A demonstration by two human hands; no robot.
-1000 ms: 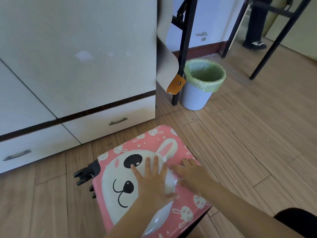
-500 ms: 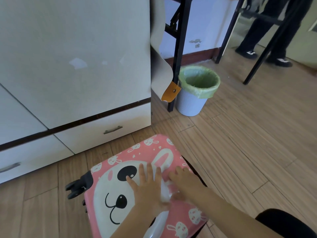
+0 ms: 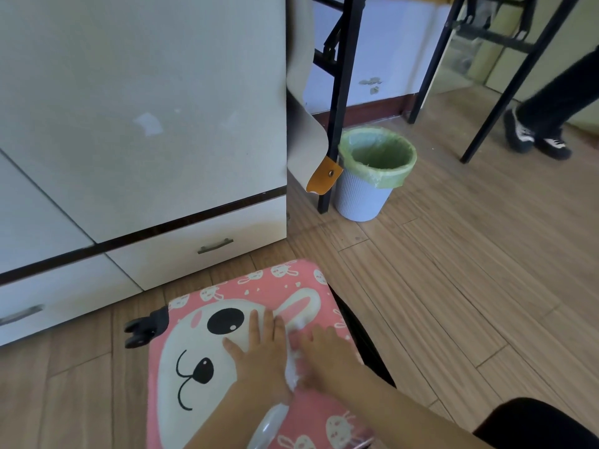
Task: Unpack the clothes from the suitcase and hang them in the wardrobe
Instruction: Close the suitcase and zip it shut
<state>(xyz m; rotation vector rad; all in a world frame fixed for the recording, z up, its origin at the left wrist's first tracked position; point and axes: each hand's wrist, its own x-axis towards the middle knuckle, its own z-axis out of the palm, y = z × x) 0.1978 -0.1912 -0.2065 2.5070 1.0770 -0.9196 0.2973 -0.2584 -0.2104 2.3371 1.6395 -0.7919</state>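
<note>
Left hand (image 3: 261, 351) and right hand (image 3: 325, 354) press flat-fingered on the closed suitcase (image 3: 194, 393) before the shut wardrobe (image 3: 146, 108); nothing unpacked yet.

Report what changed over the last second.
In the background, the bystander's shoes stepped rightward, away from the bin. Nothing was gripped or released: the left hand and right hand stay flat on the closed suitcase, in front of the shut wardrobe.
</note>
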